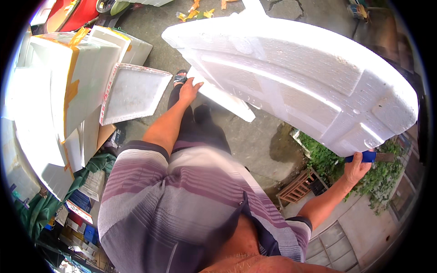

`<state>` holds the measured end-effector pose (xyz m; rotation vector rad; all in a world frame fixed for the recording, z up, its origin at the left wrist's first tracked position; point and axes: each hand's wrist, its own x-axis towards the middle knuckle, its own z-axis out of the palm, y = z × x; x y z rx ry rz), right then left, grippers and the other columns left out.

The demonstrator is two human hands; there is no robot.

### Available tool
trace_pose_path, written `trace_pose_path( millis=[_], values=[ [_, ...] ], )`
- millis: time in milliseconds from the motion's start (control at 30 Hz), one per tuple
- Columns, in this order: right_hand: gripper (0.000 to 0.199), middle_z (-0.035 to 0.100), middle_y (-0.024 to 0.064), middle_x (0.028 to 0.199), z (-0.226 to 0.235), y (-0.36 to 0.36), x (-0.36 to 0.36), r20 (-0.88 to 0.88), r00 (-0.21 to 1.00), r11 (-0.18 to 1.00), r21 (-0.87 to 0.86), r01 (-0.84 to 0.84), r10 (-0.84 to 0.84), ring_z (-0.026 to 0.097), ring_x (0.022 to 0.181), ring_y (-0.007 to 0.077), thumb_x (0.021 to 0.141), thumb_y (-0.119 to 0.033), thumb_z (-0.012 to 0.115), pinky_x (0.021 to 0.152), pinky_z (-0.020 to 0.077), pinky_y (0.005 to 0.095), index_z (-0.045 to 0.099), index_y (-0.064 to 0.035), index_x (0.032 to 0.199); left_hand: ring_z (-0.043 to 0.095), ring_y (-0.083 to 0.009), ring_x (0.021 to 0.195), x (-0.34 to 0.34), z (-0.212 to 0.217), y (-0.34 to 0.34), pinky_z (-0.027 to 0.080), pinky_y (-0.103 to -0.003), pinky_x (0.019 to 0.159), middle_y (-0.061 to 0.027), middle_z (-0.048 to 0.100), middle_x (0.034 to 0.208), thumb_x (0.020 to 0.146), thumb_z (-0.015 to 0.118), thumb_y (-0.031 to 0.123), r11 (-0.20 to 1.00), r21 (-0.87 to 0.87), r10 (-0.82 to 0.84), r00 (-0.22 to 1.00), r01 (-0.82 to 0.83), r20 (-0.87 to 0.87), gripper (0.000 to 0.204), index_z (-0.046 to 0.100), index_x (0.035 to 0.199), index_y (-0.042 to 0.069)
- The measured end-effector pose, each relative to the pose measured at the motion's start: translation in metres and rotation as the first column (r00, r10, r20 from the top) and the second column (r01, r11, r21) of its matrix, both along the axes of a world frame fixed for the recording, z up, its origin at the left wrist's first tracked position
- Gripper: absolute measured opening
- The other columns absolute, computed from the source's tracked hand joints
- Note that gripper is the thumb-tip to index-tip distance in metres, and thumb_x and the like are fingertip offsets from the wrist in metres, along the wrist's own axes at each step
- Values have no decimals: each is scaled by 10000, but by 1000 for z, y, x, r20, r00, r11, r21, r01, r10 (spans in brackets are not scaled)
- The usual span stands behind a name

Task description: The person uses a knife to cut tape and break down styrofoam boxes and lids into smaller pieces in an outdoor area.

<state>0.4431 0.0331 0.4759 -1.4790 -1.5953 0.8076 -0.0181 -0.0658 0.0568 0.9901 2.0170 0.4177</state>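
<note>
A large white foam slab with raised ribs tilts across the upper right. At its lower right corner my right hand is closed around the blue handle of a knife-like tool; a dull, flat blade sticks out to the right. Whether these fingers also touch the slab I cannot tell. Farther left, my left hand has its thumb and forefinger apart, beside the end of a narrow white foam panel. Contact between that hand and the panel is unclear. Part of the panel lies behind the slab.
White foam boxes with yellow tape are stacked at the left. A foam lid leans beside them, near my foot. Green plants and a brown slatted crate stand at the right. Orange scraps litter the concrete.
</note>
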Motion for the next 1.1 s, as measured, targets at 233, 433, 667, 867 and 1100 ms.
trace_pose_path(
  millis=[233,433,667,867,1100],
  values=[
    [364,596,98,944,17,-2,-69,437,851,953,-212,-218,292,546,829,183,795,-191,708,750,428,305,573,40,1041,540,-368,1091,4,1,2,422,-414,915,-254,569,1153,829,593,469,997,10,79,995,-80,63,644,480,1245,-9],
    [370,594,158,914,-78,-15,-117,487,735,880,-314,-356,472,583,800,311,700,-8,703,718,464,356,574,5,1046,548,-370,1078,7,-7,-2,426,-415,910,-246,579,1141,834,593,457,992,71,103,992,-108,69,613,496,1237,4],
    [357,566,168,913,-182,-50,-129,474,677,825,-369,-429,563,560,823,350,746,-65,698,715,455,402,541,-24,1064,522,-348,1131,0,-6,2,404,-388,956,-216,548,1218,847,581,445,997,73,15,990,-26,142,628,469,1283,8],
    [429,563,143,921,-180,-47,-159,476,615,776,-432,-460,629,558,847,339,764,-98,694,709,454,418,532,-91,1161,426,-281,1252,-3,57,10,317,-337,1035,-181,456,1350,899,508,455,967,162,95,871,-195,483,638,417,1340,3],
    [455,563,107,924,-185,-37,-176,480,571,743,-497,-448,666,560,882,306,753,-119,706,698,465,416,534,-108,1174,374,-271,1292,-18,131,22,271,-339,1063,-179,422,1376,918,432,518,966,258,-121,852,-17,510,700,370,1366,-17]
  ],
)
